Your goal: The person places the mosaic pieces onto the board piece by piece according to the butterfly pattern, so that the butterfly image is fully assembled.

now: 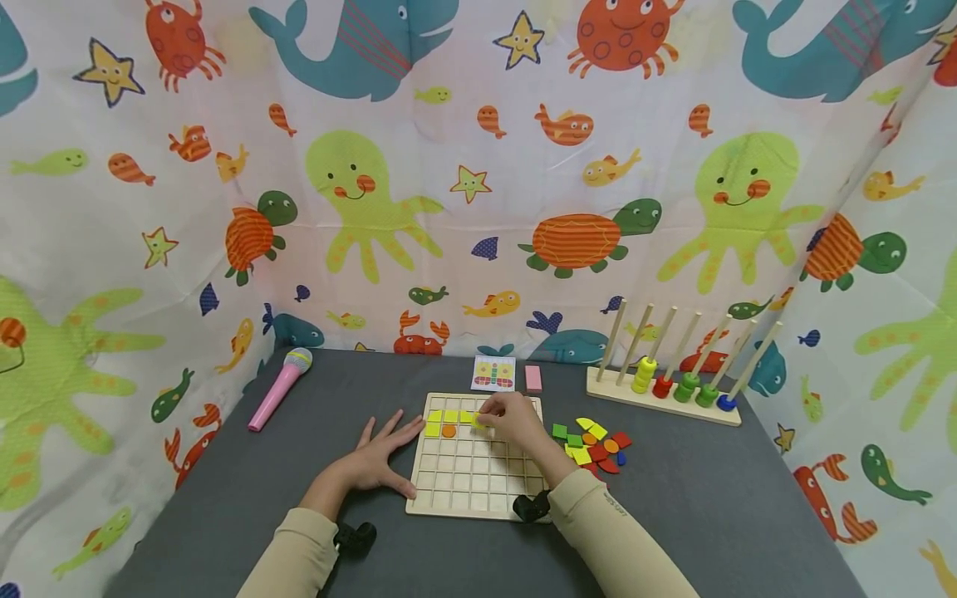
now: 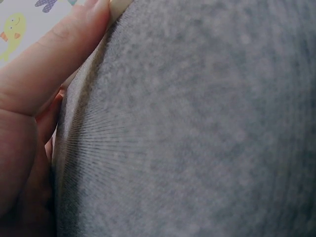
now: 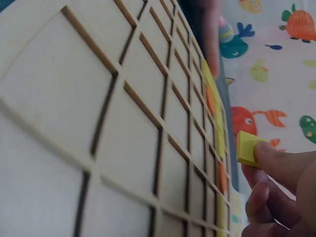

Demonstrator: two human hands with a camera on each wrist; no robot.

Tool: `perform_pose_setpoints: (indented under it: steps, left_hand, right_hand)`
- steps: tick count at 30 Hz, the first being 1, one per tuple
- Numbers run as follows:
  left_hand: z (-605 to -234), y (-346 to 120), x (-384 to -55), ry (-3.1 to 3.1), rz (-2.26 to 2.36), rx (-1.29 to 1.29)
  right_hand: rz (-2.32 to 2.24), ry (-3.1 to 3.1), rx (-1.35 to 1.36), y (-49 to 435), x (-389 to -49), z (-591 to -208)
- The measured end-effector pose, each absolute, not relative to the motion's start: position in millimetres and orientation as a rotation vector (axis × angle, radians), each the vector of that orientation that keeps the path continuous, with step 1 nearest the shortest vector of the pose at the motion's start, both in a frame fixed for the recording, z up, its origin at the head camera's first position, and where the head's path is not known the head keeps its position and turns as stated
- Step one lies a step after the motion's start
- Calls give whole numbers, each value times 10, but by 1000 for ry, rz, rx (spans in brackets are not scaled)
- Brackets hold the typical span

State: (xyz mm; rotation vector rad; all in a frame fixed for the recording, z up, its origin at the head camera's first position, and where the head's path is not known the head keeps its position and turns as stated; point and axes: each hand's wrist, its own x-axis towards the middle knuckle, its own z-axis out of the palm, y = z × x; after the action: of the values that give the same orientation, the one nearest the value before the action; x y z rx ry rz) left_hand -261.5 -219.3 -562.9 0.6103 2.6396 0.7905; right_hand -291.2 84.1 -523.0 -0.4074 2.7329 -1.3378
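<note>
A wooden grid board (image 1: 478,501) lies on the dark grey table. Several yellow tiles (image 1: 449,416) and an orange round piece (image 1: 449,431) sit in its upper left cells. My left hand (image 1: 368,462) rests at the board's left edge with fingers spread and the thumb near the lower left corner; its thumb (image 2: 49,61) shows large in the left wrist view. Over the board's upper part, my right hand (image 1: 514,422) pinches a yellow square tile (image 3: 246,148) between thumb and fingers. In the right wrist view that tile is held apart from the board surface.
Right of the board lies a loose pile of coloured pieces (image 1: 598,453). Behind the board are a pattern card (image 1: 493,374) and a pink block (image 1: 533,379). A peg stand with coloured rings (image 1: 665,399) stands back right; a pink toy microphone (image 1: 278,392) lies back left.
</note>
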Motion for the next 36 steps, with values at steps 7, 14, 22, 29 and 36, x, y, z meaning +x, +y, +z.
perform_pose_setpoints:
  steps: [7, 14, 22, 29, 36]
  left_hand:
    - [-5619, -2190, -2608, 2633, 806, 610]
    - [-5623, -2175, -2618, 2631, 806, 613]
    - [-5640, -2192, -2621, 2641, 789, 619]
    - [-5640, -2194, -2627, 2633, 777, 619]
    - [-5642, -2211, -2631, 2638, 775, 622]
  right_hand:
    - [-1305, 2750, -442, 669, -2959, -5391]
    - [-1155, 2825, -428, 613, -2949, -5424]
    - [-1076, 2838, -461, 573, -2931, -5436]
    - [-1067, 2857, -441, 562, -2913, -5419]
    - [-1116, 2868, -426, 688, -2861, -5318]
